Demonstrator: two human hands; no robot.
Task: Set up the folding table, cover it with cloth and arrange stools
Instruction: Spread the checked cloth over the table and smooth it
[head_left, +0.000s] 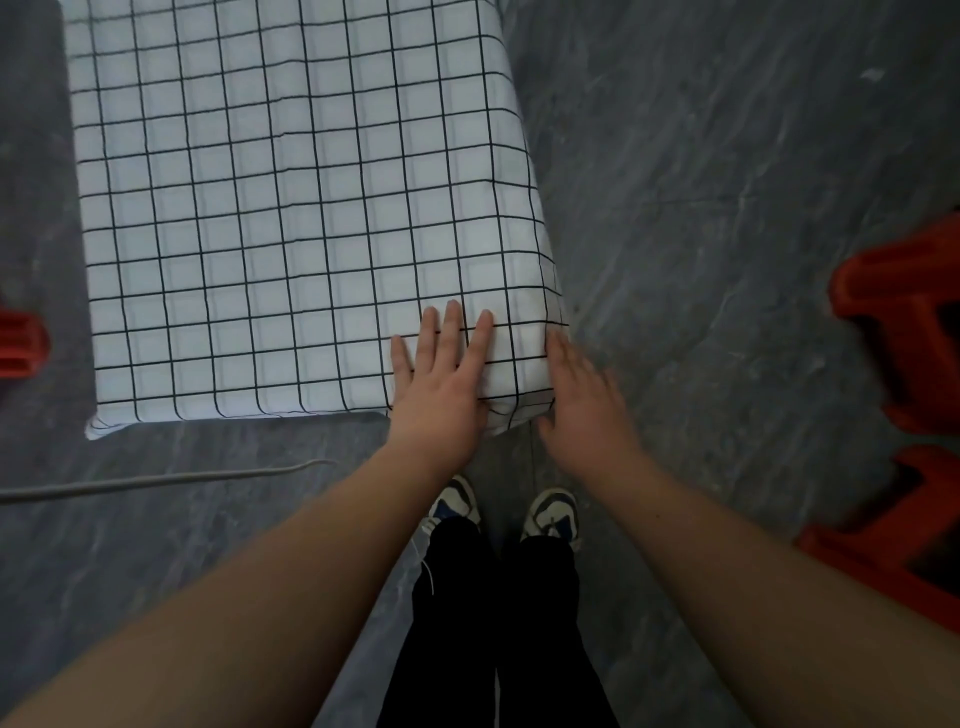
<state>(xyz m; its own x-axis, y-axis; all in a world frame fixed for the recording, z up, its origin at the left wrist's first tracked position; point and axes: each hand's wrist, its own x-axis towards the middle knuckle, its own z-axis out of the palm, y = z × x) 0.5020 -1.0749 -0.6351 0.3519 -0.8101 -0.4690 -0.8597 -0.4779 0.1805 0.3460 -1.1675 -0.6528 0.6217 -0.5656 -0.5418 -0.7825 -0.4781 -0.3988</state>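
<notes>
I count one white cloth with a black grid pattern (291, 208), covering one table. Two of my bare hands show: my left hand (441, 374) and my right hand (584, 400). There are three red plastic stool pieces, one at the left edge (21, 340) and two at the right (904, 322) (893, 535). One grey cable (156, 480) crosses one grey marbled floor (727, 208). I see two sneakers (454, 501) (553, 514).

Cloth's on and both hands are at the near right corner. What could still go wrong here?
The cloth hangs loose over the corner, so the left hand pressing flat and the right hand at the side could drag it askew. A cable lies on the floor near the shoes, a likely trip. The red stools stand close on the right and could be bumped.
</notes>
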